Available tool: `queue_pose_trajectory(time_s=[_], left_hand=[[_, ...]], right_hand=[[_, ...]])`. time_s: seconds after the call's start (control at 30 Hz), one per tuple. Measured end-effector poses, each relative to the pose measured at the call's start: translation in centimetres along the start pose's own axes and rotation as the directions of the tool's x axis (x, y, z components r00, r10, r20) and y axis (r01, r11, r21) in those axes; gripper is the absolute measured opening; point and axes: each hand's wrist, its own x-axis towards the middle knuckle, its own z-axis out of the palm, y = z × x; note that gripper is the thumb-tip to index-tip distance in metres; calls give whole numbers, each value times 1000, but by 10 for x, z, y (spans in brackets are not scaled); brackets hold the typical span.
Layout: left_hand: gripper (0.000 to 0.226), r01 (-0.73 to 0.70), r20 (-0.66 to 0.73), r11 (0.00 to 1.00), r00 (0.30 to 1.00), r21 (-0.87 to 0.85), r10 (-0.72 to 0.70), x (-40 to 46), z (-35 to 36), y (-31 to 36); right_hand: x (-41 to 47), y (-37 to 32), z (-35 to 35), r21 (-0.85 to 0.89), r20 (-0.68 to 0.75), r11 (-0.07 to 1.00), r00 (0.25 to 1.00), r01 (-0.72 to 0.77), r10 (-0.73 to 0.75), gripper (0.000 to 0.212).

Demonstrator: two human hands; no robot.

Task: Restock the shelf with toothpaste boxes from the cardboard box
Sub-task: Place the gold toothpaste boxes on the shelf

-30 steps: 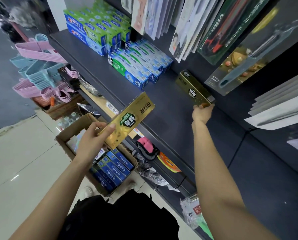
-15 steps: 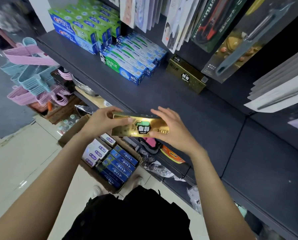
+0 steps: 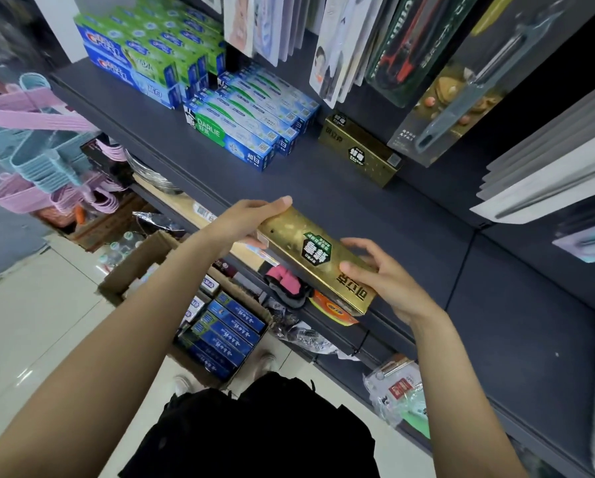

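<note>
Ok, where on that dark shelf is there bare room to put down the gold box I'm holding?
Bare shelf lies in front of the gold box already placed, and right of it below the hanging peeler card. The front strip before the Darlie boxes is free too. The back left is crowded with Crest boxes.

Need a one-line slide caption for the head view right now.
Both hands, left hand and right hand, hold a gold toothpaste box above the shelf.

Location: retail shop. Indicators: dark shelf (image 3: pixel 192 150) stocked with rows of toothpaste boxes (image 3: pixel 233 129), carded goods (image 3: pixel 410 46) hanging above, hangers (image 3: pixel 40 146) stacked alongside, open stock carton (image 3: pixel 140 260) on the tiled floor.
</note>
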Motion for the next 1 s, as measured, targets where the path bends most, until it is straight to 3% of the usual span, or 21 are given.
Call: queue_pose_trajectory(time_s=[0.03,0.1,0.13,0.23,0.33,0.37,0.4,0.43,0.47,0.5,0.53,0.6,0.7,0.8,0.87,0.9,1.0], left_hand=[[42,1,-32,996,999,-84,-4,-1,1,-4],[43,17,-145,949,987,-315,-66,-6,8,-18],[42,10,-188,902,977,-432,-101,-8,16,-28],[41,-40,-147,765,987,-642,-72,-23,58,-48],[28,-36,-66,676,998,-736,-18,-32,100,-52],[22,-54,-63,709,998,-704,13,-32,109,-53],[22,-102,-90,808,994,-581,61,-29,114,-54],[29,-185,-130,928,980,-324,150,-24,114,-58],[40,-260,-169,964,949,58,267,-15,111,-64],[50,-279,-179,861,907,426,382,-6,104,-71],[57,-248,-155,699,875,670,458,2,95,-75],[63,-148,-77,424,879,894,470,16,77,-81],[63,-118,38,190,924,975,381,21,62,-92],[66,-156,99,144,935,977,339,21,53,-99],[64,-192,103,208,921,959,375,22,49,-98],[60,-210,70,289,901,934,429,21,47,-99],[39,-226,-201,564,778,794,596,2,37,-106]], right_hand=[[-2,4,-3,166,-38,986,999,32,-26,61],[-3,11,-5,540,-120,834,991,110,-53,85],[-4,12,-1,596,-140,794,989,121,-46,96],[7,3,35,368,-119,928,993,46,-2,96],[28,-9,56,218,-332,974,943,62,14,69],[33,-14,52,149,-409,985,912,88,-19,61],[38,-16,45,37,-447,994,891,102,-75,57],[41,-18,35,-108,-448,988,882,106,-144,57],[46,-20,24,-279,-436,955,873,98,-217,58],[52,-21,14,-459,-429,885,854,74,-294,59],[61,-23,4,-613,-431,789,823,33,-369,60],[88,-27,-13,-782,-440,620,755,-56,-487,58],[133,-27,-33,-877,-400,457,756,-150,-518,52],[163,-21,-41,-895,-398,395,777,-210,-488,54],[167,-21,-32,-863,-457,453,731,-226,-507,60],[164,-20,-20,-851,-472,485,701,-203,-535,61],[135,-12,33,-868,-366,495,636,30,-680,58]])
